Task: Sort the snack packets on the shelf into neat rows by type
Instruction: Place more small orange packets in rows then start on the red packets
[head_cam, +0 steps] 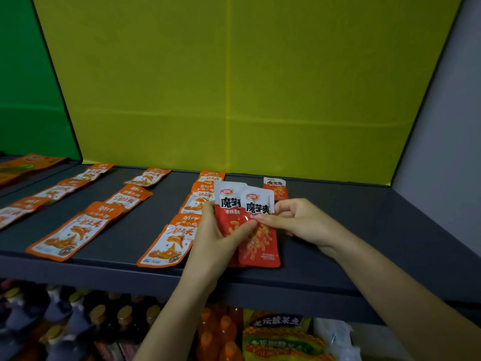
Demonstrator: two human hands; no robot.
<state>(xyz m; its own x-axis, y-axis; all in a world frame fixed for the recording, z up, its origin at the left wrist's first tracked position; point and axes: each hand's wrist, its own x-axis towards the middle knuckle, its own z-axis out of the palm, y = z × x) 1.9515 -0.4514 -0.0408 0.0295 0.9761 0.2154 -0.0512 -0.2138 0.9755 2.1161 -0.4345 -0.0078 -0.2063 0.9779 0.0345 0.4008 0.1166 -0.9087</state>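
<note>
Two red and white snack packets (257, 225) overlap above the front of the dark shelf (364, 230). My left hand (221, 230) holds the left one, thumb on its face. My right hand (296, 220) pinches the right one at mid-height. Another red packet (276, 188) lies flat at the back of the shelf. Orange and white packets lie in three rows running front to back: a left row (59, 188), a middle row (75, 230) and a row (169, 243) just left of my left hand.
A yellow-green panel (234, 87) backs the shelf and a grey wall (442, 152) closes it on the right. More orange packets (28, 164) lie on the neighbouring shelf at far left. Below are dark bottles (78, 321), orange bottles (221, 332) and yellow bags (281, 337).
</note>
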